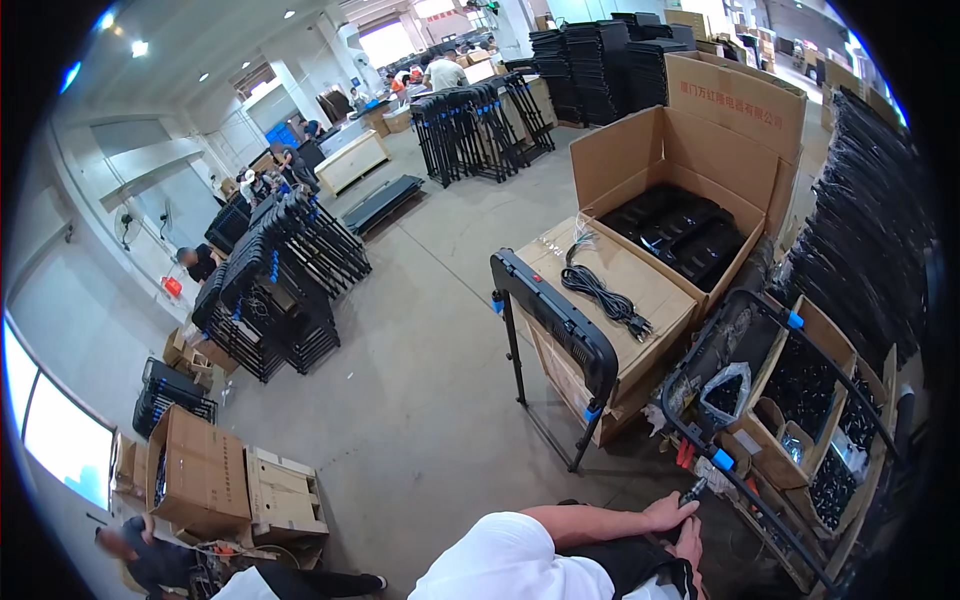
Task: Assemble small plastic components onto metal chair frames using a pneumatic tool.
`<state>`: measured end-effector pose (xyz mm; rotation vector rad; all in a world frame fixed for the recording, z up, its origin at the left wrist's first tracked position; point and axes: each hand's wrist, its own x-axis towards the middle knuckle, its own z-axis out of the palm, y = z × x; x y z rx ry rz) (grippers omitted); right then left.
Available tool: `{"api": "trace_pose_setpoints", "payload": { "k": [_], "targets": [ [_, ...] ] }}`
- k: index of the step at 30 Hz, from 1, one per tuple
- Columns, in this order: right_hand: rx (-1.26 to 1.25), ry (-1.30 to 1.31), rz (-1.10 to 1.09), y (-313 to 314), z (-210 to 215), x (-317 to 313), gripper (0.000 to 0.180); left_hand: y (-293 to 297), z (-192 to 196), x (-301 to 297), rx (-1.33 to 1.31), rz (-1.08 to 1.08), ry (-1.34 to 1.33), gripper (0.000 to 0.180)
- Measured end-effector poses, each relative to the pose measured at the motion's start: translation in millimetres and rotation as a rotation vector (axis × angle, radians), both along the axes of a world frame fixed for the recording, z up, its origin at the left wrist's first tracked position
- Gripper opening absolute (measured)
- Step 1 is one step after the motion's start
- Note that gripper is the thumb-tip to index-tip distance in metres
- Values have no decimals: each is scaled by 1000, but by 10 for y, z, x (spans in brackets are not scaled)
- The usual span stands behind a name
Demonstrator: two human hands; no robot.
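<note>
My left hand (667, 512) is closed around a dark tool with a silvery tip, which looks like a power screwdriver (692, 491). Just below it, my right hand (689, 546) is curled close against the left; what lies in its fingers is mostly hidden. Beyond the tool's tip leans a black tube frame (752, 500) with blue clips (723, 459). Red-handled pliers or cutters (685, 453) are beside the frame. To the left stands another black frame with a long black housing (555, 315) on top and a red switch.
A coiled black power cord (600, 288) lies on a closed carton (655, 325). Behind it, an open carton (620, 155) holds black plastic parts. Parts bins (745, 440) with small black pieces stand at right. Racks of black frames (270, 270) and other people are farther off.
</note>
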<state>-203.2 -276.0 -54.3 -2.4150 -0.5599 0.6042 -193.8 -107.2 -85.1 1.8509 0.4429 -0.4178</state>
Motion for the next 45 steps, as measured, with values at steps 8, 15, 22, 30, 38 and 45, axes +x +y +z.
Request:
{"api": "trace_pose_setpoints", "payload": {
  "k": [8,15,22,30,38,45],
  "targets": [
    [-165,-51,1,-30,-163,-116,92,105,29,-34,-160,-103,117,85],
    [-161,-15,-110,-42,-594,-538,74,275,-381,-230,-184,-340,352,88],
    [-54,252,-682,-114,207,-622,58,163,-449,11,-306,-736,313,62],
    [-143,-10,-1329,-1556,311,-406,58,-305,-42,649,-338,-888,281,49],
    [-85,-57,-1475,-3180,-293,601,67,-1873,815,1687,-370,-889,79,33],
    [-202,-8,-1312,-4489,-850,1471,71,-3500,515,3115,182,-771,-456,26]
  ]
}}
